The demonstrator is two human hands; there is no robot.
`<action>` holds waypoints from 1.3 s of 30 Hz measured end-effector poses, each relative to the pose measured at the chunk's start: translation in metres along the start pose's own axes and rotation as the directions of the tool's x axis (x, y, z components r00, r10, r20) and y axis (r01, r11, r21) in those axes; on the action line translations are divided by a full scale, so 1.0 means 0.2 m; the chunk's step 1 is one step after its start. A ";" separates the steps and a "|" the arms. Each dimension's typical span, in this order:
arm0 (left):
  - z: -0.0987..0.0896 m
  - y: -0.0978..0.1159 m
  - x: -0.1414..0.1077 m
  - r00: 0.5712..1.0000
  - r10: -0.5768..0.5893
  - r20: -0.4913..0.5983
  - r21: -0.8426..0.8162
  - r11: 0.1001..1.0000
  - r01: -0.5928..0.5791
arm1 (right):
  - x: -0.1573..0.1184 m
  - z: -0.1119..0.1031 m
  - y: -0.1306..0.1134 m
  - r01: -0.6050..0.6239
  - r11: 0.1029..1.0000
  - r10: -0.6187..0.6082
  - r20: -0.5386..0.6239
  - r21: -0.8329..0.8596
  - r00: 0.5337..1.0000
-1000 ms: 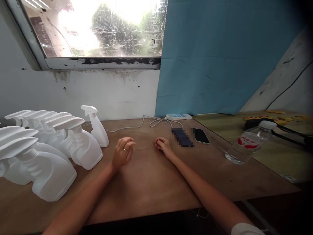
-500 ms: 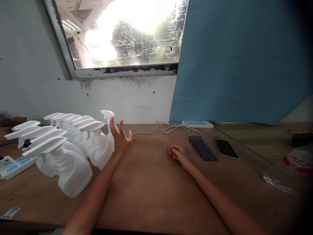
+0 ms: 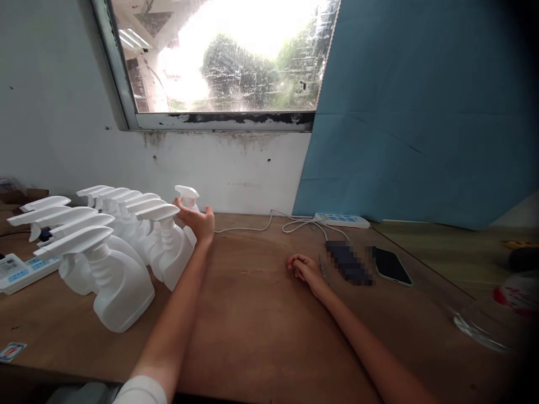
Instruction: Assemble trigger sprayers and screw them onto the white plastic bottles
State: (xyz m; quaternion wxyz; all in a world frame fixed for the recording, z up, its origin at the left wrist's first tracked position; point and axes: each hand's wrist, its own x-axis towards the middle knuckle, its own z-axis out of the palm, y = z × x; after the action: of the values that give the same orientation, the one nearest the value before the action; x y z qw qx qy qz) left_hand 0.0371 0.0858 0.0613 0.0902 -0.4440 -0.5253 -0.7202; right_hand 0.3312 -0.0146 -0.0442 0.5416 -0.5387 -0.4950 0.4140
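My left hand (image 3: 197,221) reaches to the back of the table, its fingers curved around the neck of a white spray bottle (image 3: 187,192). That bottle stands upright at the back right end of a group, and my hand and another bottle hide most of its body. Beside my left forearm stand several more white spray bottles (image 3: 124,292) in rows, trigger heads pointing left. My right hand (image 3: 306,270) rests on the brown table (image 3: 244,331) with its fingers curled in. Nothing shows in it. A thin metal tool (image 3: 322,269) lies just to its right.
A phone (image 3: 392,266) and a blurred-out dark item (image 3: 349,262) lie right of my right hand. At the back is a power strip (image 3: 342,220) with a white cable (image 3: 252,229). Another power strip (image 3: 29,273) sits far left. A clear bottle (image 3: 497,320) is at the right edge.
My left hand has moved left and closed its spread fingers around the neck of the back spray bottle. My right hand stays curled on the table. The view has shifted slightly.
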 end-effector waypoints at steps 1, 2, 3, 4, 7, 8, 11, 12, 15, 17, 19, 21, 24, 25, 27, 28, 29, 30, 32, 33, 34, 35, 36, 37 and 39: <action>0.00 -0.03 -0.03 1.000 -0.015 0.006 -0.009 1.000 0.015 | 0.00 0.00 0.00 -0.003 1.000 0.003 -0.001 0.002 1.000; 0.00 -0.06 -0.06 0.999 -0.026 0.019 -0.014 1.000 0.026 | 0.00 0.00 0.00 -0.006 1.000 0.006 -0.003 0.005 1.000; 0.00 -0.09 -0.10 0.999 -0.032 0.041 -0.014 0.999 0.033 | 0.00 0.00 0.00 -0.008 1.000 0.008 -0.006 0.007 1.000; 0.00 -0.11 -0.13 0.997 -0.033 0.070 -0.011 0.999 0.033 | 0.00 0.00 0.01 -0.008 1.000 0.009 -0.008 0.010 1.000; 0.00 -0.16 -0.22 0.981 0.021 0.191 -0.003 1.000 -0.021 | 0.00 0.00 0.01 -0.005 1.000 0.005 -0.003 0.018 1.000; 0.00 -0.17 -0.24 0.971 0.057 0.234 -0.010 0.998 -0.056 | 0.00 0.00 0.01 -0.001 1.000 0.001 0.002 0.021 1.000; -0.01 -0.13 -0.32 0.909 0.206 0.363 -0.052 0.978 -0.201 | -0.01 -0.01 0.00 0.027 0.999 -0.028 0.020 0.038 0.999; -0.01 -0.11 -0.36 0.865 0.278 0.417 -0.074 0.959 -0.273 | -0.02 -0.01 0.00 0.041 0.997 -0.043 0.029 0.061 0.999; -0.03 -0.04 -0.46 0.614 0.509 0.604 -0.166 0.833 -0.527 | -0.04 0.00 -0.02 0.056 0.981 -0.074 0.089 0.185 0.993; -0.05 0.00 -0.52 0.356 0.611 0.707 -0.284 0.706 -0.649 | -0.06 0.01 -0.03 0.032 0.972 -0.067 0.146 0.232 0.987; -0.06 0.01 -0.57 0.157 0.642 0.751 -0.384 0.617 -0.687 | -0.07 0.02 -0.03 0.001 0.972 -0.047 0.190 0.236 0.981; -0.06 0.01 -0.59 0.076 0.646 0.760 -0.429 0.585 -0.689 | -0.07 0.03 -0.03 -0.027 0.965 -0.026 0.197 0.262 0.980; -0.08 0.00 -0.59 0.027 0.673 0.739 -0.475 0.551 -0.686 | -0.06 0.03 -0.04 -0.073 0.950 0.018 0.180 0.303 0.983; -0.08 0.00 -0.59 0.007 0.685 0.729 -0.495 0.534 -0.686 | -0.06 0.03 -0.04 -0.087 0.952 0.038 0.171 0.294 0.985; -0.09 -0.01 -0.58 0.009 0.691 0.723 -0.497 0.529 -0.688 | -0.06 0.04 -0.04 -0.107 0.962 0.071 0.145 0.252 0.987; -0.09 -0.01 -0.57 0.041 0.682 0.730 -0.473 0.548 -0.690 | -0.05 0.04 -0.04 -0.108 0.966 0.079 0.129 0.234 0.989; -0.09 -0.02 -0.57 0.090 0.665 0.741 -0.437 0.580 -0.687 | -0.05 0.04 -0.05 -0.110 0.968 0.086 0.116 0.226 0.990; -0.08 -0.04 -0.56 0.146 0.641 0.754 -0.395 0.620 -0.678 | -0.05 0.04 -0.05 -0.115 0.967 0.093 0.109 0.227 0.990; -0.07 -0.07 -0.55 0.248 0.576 0.779 -0.316 0.702 -0.639 | -0.05 0.03 -0.05 -0.135 0.961 0.111 0.111 0.239 0.988; -0.07 -0.09 -0.54 0.286 0.543 0.789 -0.285 0.737 -0.613 | -0.04 0.03 -0.06 -0.149 0.958 0.124 0.117 0.245 0.985; -0.06 -0.11 -0.54 0.317 0.513 0.798 -0.259 0.766 -0.588 | -0.04 0.02 -0.06 -0.161 0.955 0.134 0.122 0.248 0.983; -0.06 -0.13 -0.53 0.345 0.488 0.802 -0.236 0.789 -0.567 | -0.04 0.02 -0.06 -0.166 0.954 0.139 0.123 0.248 0.983; -0.06 -0.15 -0.53 0.374 0.467 0.801 -0.215 0.809 -0.547 | -0.03 0.01 -0.06 -0.166 0.954 0.139 0.123 0.248 0.983; -0.06 -0.17 -0.52 0.405 0.449 0.796 -0.199 0.827 -0.526 | -0.03 0.00 -0.06 -0.163 0.955 0.137 0.122 0.249 0.983; -0.05 -0.19 -0.51 0.454 0.418 0.787 -0.195 0.867 -0.459 | -0.03 -0.01 -0.06 -0.158 0.957 0.130 0.124 0.244 0.984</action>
State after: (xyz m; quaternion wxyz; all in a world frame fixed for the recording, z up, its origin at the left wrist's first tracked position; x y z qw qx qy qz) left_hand 0.0691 0.0588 -0.0408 0.0331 -0.8391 -0.3909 -0.3768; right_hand 0.3306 -0.0217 -0.0320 0.5469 -0.4770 -0.4259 0.5403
